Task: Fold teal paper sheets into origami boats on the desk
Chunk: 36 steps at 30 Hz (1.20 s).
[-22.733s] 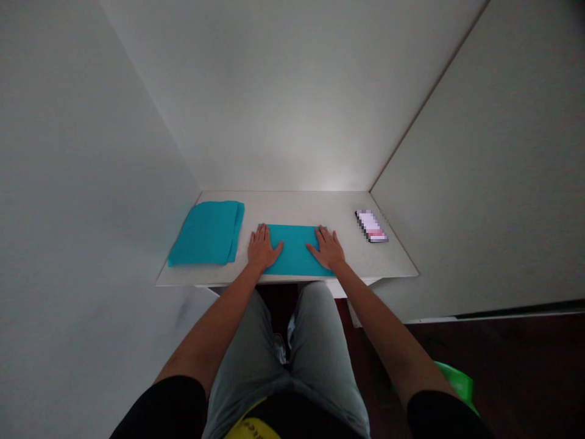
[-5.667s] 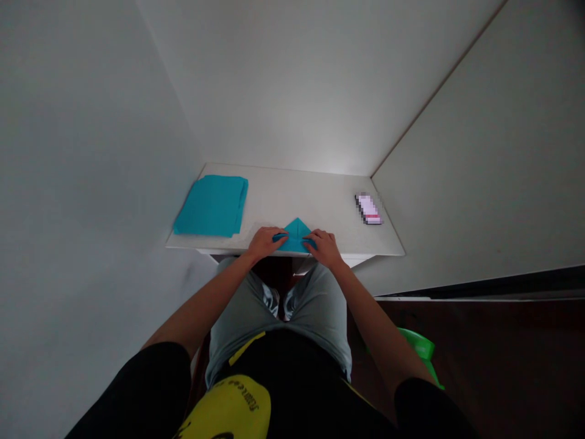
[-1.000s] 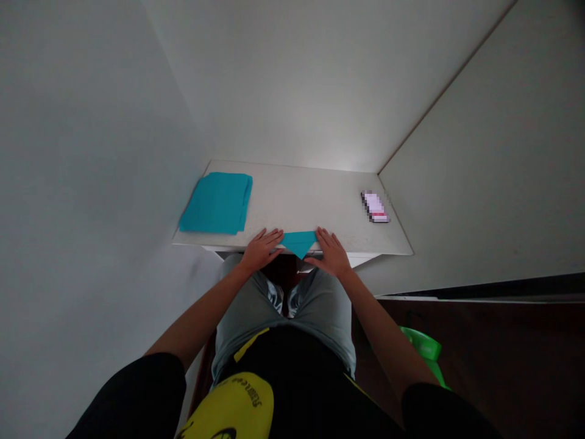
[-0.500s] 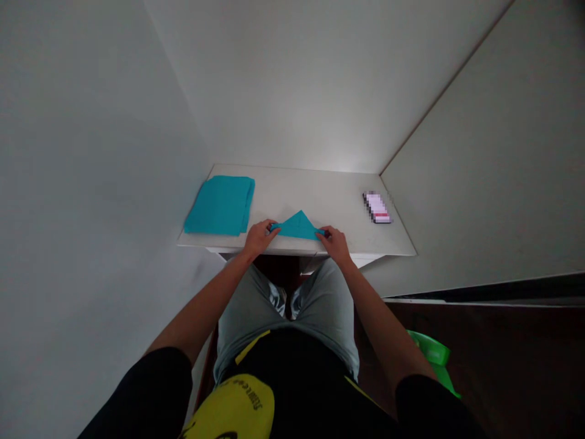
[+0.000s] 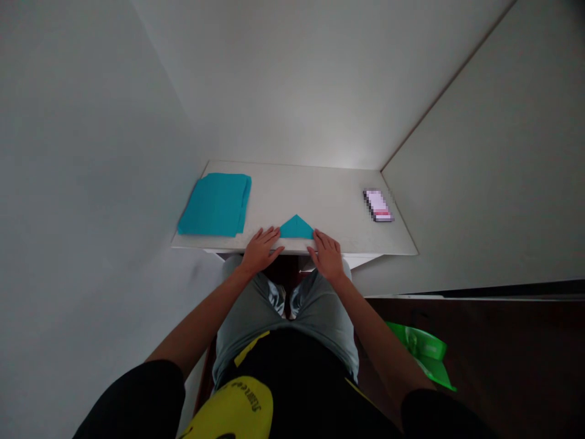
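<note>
A small teal paper triangle point(image 5: 297, 228) lies flat on the white table point(image 5: 315, 195), its point aimed away from me, close to the near edge. My left hand point(image 5: 260, 249) rests flat at the triangle's left corner with fingers stretched out. My right hand point(image 5: 326, 253) lies flat at its right corner, fingers spread. Neither hand grips anything. A stack of teal paper sheets point(image 5: 214, 203) sits at the table's left end.
A pixelated phone-like object point(image 5: 378, 205) lies at the table's right end. White walls close in on the left, back and right. A green stool point(image 5: 423, 353) stands on the dark floor to my right. My knees are under the table edge.
Half a second ago both hands pinched the triangle's corners; now they lie flat beside it. One second ago the triangle pointed toward me over the edge; it now points away.
</note>
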Tool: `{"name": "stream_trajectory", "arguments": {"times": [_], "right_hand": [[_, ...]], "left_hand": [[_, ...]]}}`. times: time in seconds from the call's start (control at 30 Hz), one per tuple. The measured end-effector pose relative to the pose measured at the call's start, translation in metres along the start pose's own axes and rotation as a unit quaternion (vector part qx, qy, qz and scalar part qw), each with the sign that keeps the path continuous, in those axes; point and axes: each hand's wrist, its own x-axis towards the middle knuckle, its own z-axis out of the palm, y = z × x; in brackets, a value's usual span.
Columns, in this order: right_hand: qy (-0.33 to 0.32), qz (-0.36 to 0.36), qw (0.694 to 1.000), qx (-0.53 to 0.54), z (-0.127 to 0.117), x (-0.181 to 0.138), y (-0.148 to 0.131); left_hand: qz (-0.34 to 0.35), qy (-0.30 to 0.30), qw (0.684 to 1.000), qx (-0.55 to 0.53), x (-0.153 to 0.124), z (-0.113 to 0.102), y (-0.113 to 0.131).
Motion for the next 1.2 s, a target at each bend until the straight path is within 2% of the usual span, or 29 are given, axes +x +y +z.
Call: {"name": "stream_trajectory", "arguments": {"times": [0.13, 0.27, 0.37, 0.6, 0.87, 1.07, 1.2], "right_hand": [[0.017, 0.011, 0.999, 0.038, 0.004, -0.008, -0.003], [0.043, 0.008, 0.996, 0.075, 0.004, -0.018, 0.008], [0.051, 0.0, 0.994, 0.096, 0.002, -0.022, 0.017], [0.058, 0.003, 0.989, 0.139, 0.002, -0.018, 0.025], [0.05, 0.028, 0.992, 0.111, -0.002, -0.015, 0.017], [0.039, 0.049, 0.993, 0.097, -0.003, -0.012, 0.007], [0.028, 0.062, 0.993, 0.1, -0.006, -0.01, 0.003]], "left_hand": [[-0.012, 0.018, 1.0, -0.022, -0.006, 0.004, 0.004], [-0.02, 0.053, 0.997, -0.056, -0.016, 0.006, 0.006], [-0.03, 0.058, 0.995, -0.073, -0.018, 0.002, 0.006], [-0.026, 0.035, 0.997, -0.065, -0.01, -0.006, 0.004], [0.013, -0.006, 1.0, -0.012, -0.004, -0.012, 0.001], [0.012, -0.065, 0.994, 0.089, 0.019, -0.014, 0.021], [0.021, -0.085, 0.993, 0.082, 0.043, -0.004, 0.039]]}}
